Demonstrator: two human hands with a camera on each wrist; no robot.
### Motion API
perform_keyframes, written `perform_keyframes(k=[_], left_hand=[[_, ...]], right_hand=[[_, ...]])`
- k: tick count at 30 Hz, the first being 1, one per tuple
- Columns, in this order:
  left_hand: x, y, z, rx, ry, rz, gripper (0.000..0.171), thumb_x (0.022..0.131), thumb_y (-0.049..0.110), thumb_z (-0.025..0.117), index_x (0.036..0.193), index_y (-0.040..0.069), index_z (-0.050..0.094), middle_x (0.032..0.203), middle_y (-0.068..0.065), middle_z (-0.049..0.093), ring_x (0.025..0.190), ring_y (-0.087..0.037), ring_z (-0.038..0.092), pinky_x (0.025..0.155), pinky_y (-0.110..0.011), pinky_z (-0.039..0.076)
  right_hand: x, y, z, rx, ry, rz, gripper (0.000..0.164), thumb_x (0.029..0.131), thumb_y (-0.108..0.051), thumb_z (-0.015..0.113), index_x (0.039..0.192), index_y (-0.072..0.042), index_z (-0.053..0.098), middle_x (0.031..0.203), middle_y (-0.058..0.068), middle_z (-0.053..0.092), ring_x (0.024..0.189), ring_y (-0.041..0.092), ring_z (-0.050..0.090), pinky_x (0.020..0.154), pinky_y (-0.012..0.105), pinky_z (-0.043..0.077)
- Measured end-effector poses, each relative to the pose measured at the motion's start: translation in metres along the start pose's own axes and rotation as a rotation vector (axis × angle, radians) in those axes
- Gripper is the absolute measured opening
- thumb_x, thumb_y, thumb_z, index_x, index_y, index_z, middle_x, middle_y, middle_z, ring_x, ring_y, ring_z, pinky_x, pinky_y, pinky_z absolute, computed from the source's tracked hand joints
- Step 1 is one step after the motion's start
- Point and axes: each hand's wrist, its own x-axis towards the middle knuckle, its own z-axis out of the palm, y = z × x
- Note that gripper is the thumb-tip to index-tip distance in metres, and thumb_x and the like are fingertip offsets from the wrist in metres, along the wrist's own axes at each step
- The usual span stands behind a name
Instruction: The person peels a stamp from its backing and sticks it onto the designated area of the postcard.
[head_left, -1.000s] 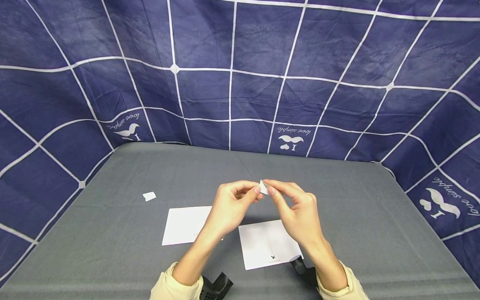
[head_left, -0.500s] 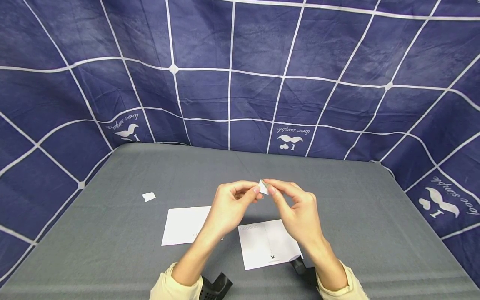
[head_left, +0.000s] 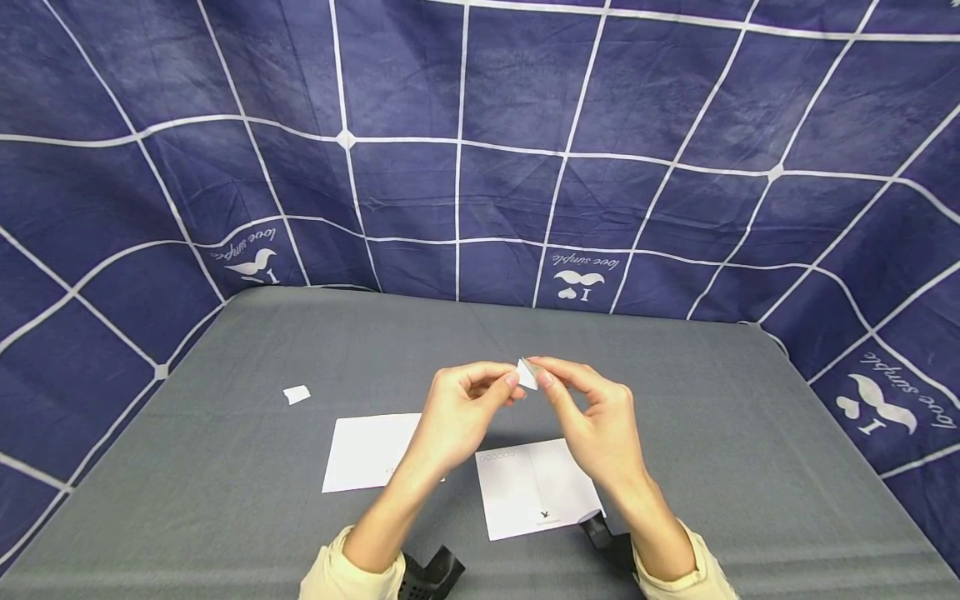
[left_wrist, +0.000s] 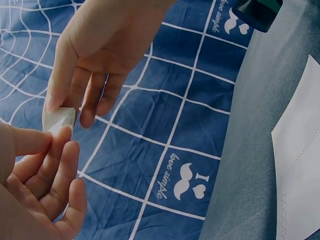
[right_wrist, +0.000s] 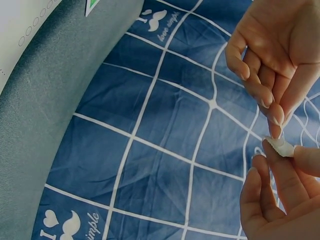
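Between the two hands, above the table, is a small pale stamp-like sticker (head_left: 527, 375) with a serrated edge; a white corner or layer of it stands folded up. My left hand (head_left: 463, 417) pinches one side with thumb and index finger. My right hand (head_left: 597, 417) pinches the opposite side in the same way. In the left wrist view the serrated edge of the sticker (left_wrist: 62, 118) shows between the fingertips. The right wrist view has the sticker (right_wrist: 281, 148) partly covered by fingers. Below the hands lies a postcard (head_left: 525, 492) with printed circles and a dotted line.
A second white card (head_left: 367, 450) lies left of the postcard, partly behind the left forearm. Further left is a small white paper scrap (head_left: 297, 394). Grey cloth covers the table (head_left: 675, 400). A blue gridded curtain (head_left: 495, 192) hangs behind and at both sides.
Hardly anything differs. Both hands keep their pinch on the sticker, whose raised flap shifts very slightly between the fingertips. Cards and scrap lie as before.
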Motion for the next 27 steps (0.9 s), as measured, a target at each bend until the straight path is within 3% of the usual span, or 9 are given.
perform_keyframes(k=[27], left_hand=[[0.0003, -0.0004, -0.0001, 0.003, -0.011, 0.005, 0.013, 0.091, 0.005, 0.063, 0.096, -0.004, 0.071, 0.078, -0.01, 0.069, 0.075, -0.018, 0.068, 0.074, -0.028, 0.053]], right_hand=[[0.0003, -0.0016, -0.001, 0.049, -0.014, 0.064, 0.018, 0.088, -0.001, 0.066, 0.103, -0.007, 0.073, 0.098, -0.002, 0.072, 0.086, 0.014, 0.067, 0.075, 0.02, 0.048]])
